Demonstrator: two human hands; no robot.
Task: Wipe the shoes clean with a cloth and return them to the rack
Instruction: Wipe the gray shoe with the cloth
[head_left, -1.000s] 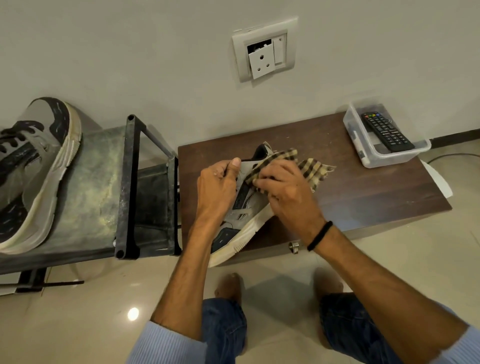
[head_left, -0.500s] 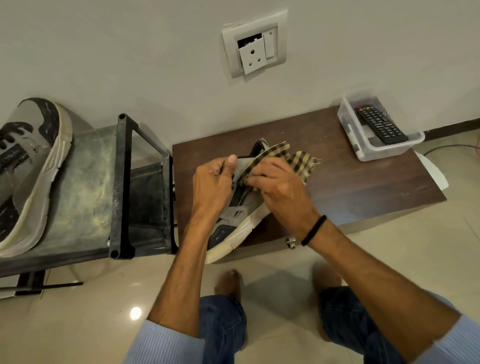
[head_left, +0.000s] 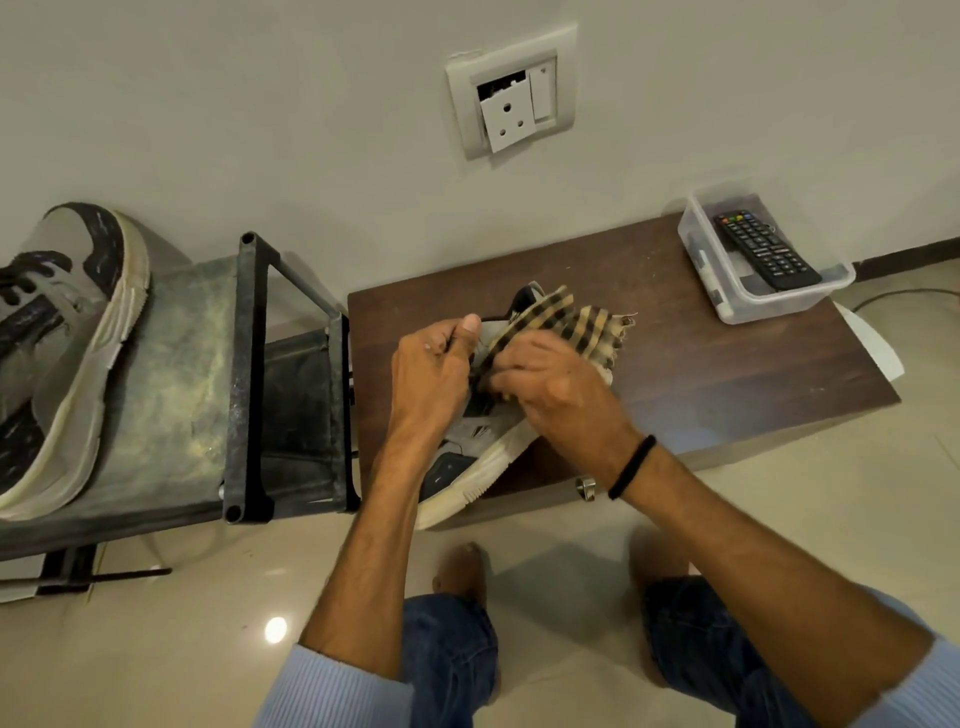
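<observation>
The left hand grips the grey sneaker at frame centre on the dark wooden table; the right hand clutches the checked cloth against it. Its mate rests on the rack, far left.

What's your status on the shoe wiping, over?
Left hand grips shoe on table. Right hand holds checked cloth against it. Other shoe on rack. Nothing blocking.

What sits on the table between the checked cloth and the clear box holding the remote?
Nothing: in the head view, the table between the cloth and the box is bare wood.
</observation>
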